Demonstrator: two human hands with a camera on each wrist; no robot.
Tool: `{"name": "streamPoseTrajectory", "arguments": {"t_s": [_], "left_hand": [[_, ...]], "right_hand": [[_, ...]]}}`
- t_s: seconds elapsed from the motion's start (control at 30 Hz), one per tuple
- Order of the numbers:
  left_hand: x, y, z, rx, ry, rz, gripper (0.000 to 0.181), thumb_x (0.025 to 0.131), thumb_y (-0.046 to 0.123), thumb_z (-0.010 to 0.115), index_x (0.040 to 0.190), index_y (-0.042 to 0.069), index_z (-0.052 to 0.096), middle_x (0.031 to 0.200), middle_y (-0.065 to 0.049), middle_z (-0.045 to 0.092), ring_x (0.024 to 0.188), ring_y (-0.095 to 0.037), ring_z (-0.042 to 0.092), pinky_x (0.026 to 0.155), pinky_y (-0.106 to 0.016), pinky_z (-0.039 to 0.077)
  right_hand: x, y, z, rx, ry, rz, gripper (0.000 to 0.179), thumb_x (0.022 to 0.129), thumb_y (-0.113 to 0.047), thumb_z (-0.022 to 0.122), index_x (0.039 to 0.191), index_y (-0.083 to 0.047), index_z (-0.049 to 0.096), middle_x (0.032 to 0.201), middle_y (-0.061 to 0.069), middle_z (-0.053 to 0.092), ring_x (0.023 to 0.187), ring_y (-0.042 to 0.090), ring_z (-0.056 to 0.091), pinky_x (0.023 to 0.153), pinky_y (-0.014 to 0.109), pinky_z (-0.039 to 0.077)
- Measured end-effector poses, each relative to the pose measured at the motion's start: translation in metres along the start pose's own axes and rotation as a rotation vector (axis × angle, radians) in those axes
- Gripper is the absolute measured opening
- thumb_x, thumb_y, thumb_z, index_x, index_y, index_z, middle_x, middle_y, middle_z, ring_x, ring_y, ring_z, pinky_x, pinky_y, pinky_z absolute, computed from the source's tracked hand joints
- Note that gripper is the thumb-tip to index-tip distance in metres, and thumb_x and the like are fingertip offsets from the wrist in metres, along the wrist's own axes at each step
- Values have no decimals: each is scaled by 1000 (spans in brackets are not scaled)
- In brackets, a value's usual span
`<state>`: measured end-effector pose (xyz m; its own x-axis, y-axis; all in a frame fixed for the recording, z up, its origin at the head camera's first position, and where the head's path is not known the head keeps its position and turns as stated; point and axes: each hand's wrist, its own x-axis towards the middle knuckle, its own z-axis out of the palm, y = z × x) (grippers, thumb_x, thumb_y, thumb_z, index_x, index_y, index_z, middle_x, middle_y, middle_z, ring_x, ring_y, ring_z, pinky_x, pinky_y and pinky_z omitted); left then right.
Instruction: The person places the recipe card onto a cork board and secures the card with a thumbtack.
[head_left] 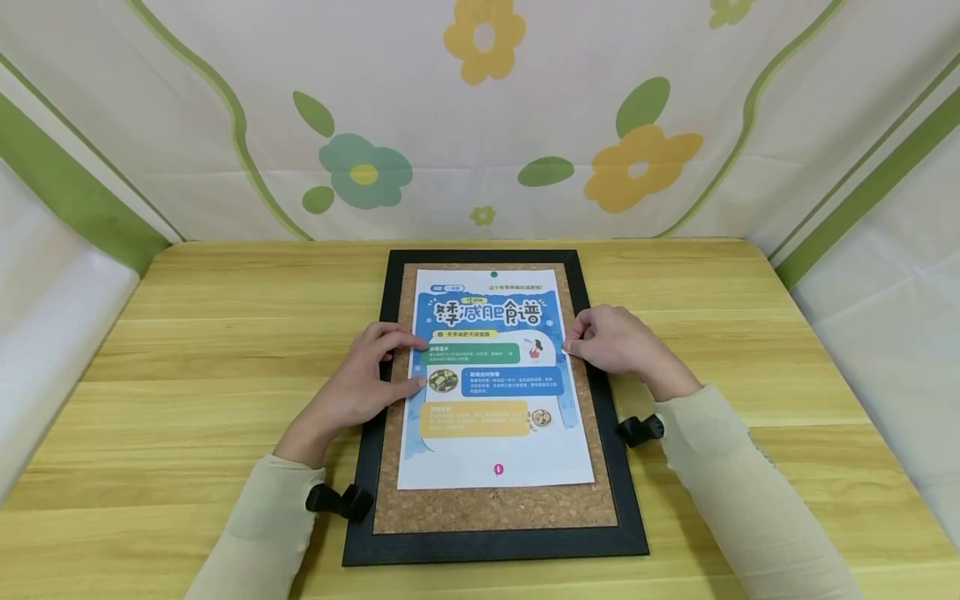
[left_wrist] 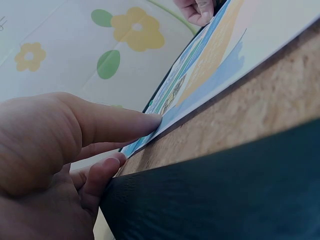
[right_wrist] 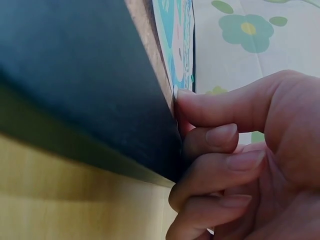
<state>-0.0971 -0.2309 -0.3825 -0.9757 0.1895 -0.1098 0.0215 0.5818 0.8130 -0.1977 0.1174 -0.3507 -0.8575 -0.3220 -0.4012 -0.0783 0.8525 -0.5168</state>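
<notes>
A printed poster point(head_left: 495, 454) lies on a cork board point(head_left: 495, 508) with a black frame point(head_left: 495, 546). One green push pin point(head_left: 493, 274) sits at its top edge and a pink push pin point(head_left: 498, 469) near its bottom. My left hand point(head_left: 367, 375) rests at the poster's left edge, thumb and index fingertips pressing on the paper. At the right edge, my right hand point(head_left: 611, 340) has its other fingers curled, thumb and index pinching a small white push pin point(right_wrist: 175, 91) against the paper. The pin is mostly hidden by the thumb.
The board lies on a wood-grain table point(head_left: 225, 333). A white curtain point(head_left: 480, 125) with printed flowers hangs behind the table, and more fabric stands at both sides. Black wrist devices point(head_left: 641, 431) sit beside the frame's edges.
</notes>
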Motion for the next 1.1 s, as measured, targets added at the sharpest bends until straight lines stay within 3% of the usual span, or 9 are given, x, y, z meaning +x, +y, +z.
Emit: {"name": "streamPoseTrajectory", "arguments": {"t_s": [0.3, 0.47, 0.6, 0.87, 1.1], "left_hand": [[-1, -2, 2, 4, -4, 15, 38, 98, 10, 77, 135, 7, 70, 154, -19, 47, 140, -41, 42, 117, -61, 40], [-1, -2, 2, -9, 1, 18, 38, 97, 9, 77, 135, 7, 70, 152, -19, 47, 139, -41, 42, 116, -60, 40], [-2, 0, 0, -11, 4, 15, 39, 97, 8, 78, 135, 7, 70, 153, -19, 47, 140, -41, 42, 116, -60, 40], [-1, -1, 0, -10, 4, 23, 38, 98, 10, 78, 135, 7, 70, 153, -19, 47, 140, -41, 42, 116, -61, 40], [-2, -2, 1, -3, 6, 21, 38, 97, 11, 78, 135, 8, 70, 154, -19, 47, 140, -41, 42, 116, -60, 40]], "right_hand": [[-6, 11, -1, 89, 19, -37, 21, 104, -26, 71, 103, -5, 72, 73, 3, 56, 69, 21, 53, 62, 31, 40], [-19, 13, -14, 133, 81, -66, 32, 106, -38, 68, 102, -7, 73, 70, 1, 50, 63, 22, 48, 54, 31, 37], [-33, 20, -26, 140, 123, -77, 36, 107, -42, 66, 102, -7, 73, 70, 2, 54, 61, 21, 50, 53, 32, 41], [-51, 57, -33, 114, 171, -17, 34, 107, -40, 67, 107, -6, 74, 80, 7, 66, 68, 18, 53, 61, 31, 43], [-53, 87, -27, 127, 111, 48, 29, 106, -34, 69, 110, -5, 73, 84, 3, 68, 72, 15, 55, 65, 29, 44]]}}
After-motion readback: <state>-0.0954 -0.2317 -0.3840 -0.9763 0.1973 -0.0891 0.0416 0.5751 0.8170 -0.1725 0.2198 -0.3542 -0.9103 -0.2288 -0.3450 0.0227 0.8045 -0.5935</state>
